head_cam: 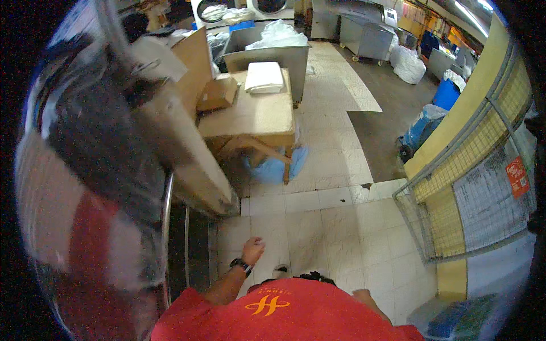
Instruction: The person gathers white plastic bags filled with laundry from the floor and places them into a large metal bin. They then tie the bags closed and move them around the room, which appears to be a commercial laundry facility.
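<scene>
My left hand [254,250], with a dark watch [241,266] on its wrist, hangs over the pale floor tiles [305,226]. Its fingers look loosely curled, and I see nothing in them. At the right edge of my red shirt [273,315] only a small part of my right hand [361,293] shows; its fingers cannot be made out. Ahead, a folded stack of white cloth [264,77] lies on a wooden table [251,121]. Beside it on the tabletop sits a cardboard box [217,93].
A metal-framed mesh gate [452,226] stands at the right, a wall end [192,162] at the left. Beyond the table is a grey bin [277,55] holding white plastic. A blue bundle [277,164] lies underneath the table. Bags [420,125] line the right side.
</scene>
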Demonstrator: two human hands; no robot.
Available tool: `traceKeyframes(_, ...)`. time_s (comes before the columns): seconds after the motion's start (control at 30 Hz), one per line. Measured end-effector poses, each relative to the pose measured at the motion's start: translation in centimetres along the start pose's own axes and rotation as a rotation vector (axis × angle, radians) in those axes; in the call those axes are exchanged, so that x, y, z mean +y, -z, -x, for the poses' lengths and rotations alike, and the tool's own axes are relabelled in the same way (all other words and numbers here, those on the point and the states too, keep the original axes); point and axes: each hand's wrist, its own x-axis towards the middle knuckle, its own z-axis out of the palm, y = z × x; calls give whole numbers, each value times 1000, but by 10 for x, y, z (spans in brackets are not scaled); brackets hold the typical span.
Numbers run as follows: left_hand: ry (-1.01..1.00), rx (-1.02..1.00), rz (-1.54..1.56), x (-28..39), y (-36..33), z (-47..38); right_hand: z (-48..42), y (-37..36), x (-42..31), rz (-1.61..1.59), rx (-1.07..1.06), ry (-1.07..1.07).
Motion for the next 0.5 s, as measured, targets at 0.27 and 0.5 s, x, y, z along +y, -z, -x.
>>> traceKeyframes(0.27, -186, -537, 80, 286, -106, -255, -79, 141, 63, -629, -48, -475)
traceKeyframes(0.5, -62, -459, -53, 361, -112, -402, -318, 347, 181, -1489, 16, -565)
